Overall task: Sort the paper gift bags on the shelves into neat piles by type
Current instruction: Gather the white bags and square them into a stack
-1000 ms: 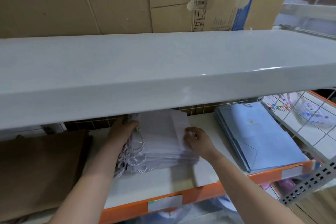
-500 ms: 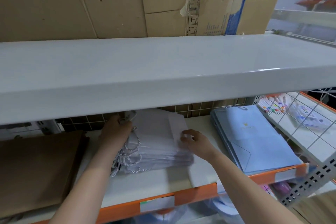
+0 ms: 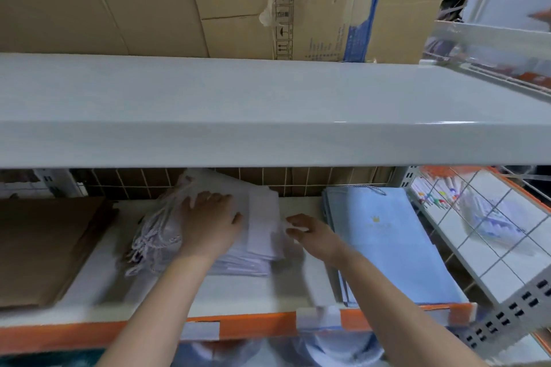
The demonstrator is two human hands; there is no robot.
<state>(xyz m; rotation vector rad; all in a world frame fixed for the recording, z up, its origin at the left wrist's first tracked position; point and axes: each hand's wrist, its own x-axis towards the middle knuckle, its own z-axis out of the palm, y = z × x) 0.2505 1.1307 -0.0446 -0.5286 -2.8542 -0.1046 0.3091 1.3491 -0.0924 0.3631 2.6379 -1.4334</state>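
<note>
Pressing flat-fingered on the white gift-bag stack (image 3: 238, 235) mid-shelf, your left hand (image 3: 208, 223) steadies it; your right hand (image 3: 313, 232) pinches its right edge, beside the blue bags (image 3: 393, 247).

Flattened cardboard boxes (image 3: 185, 0) stand behind the upper white shelf board (image 3: 238, 110); coloured markers (image 3: 441, 198) lie below its right end.

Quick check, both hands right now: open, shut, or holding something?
Left hand: open, fingers flat on top of the white bag pile.
Right hand: fingers curled at the pile's right edge; grip cannot be told.
</note>
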